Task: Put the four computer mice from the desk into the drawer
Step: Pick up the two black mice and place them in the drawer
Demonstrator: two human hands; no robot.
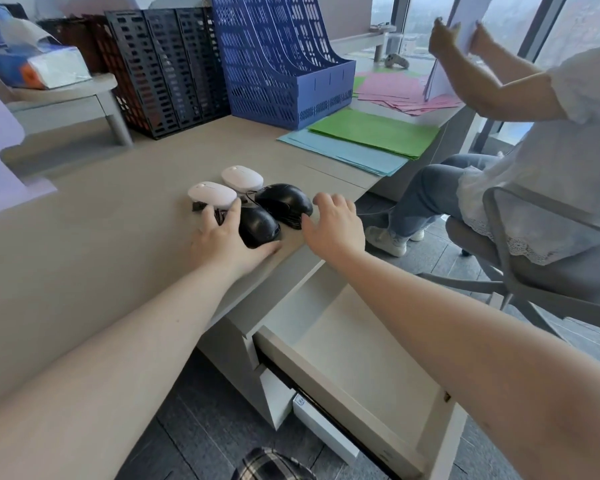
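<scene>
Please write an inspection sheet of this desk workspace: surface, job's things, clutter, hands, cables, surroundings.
Surface: grey desk, mostly bare near the front edge.
Job's things: two white mice and two black mice, grouped close together on the desk; drawer open, nothing seen inside.
Clutter: black file racks, blue file rack, tissue pack, coloured paper sheets.
Hands: left hand open, over the nearer mice; right hand open, beside the far black mouse.
Cables: dark cord bundle between the mice.
Surroundings: second person seated, holding paper; window behind.
</scene>
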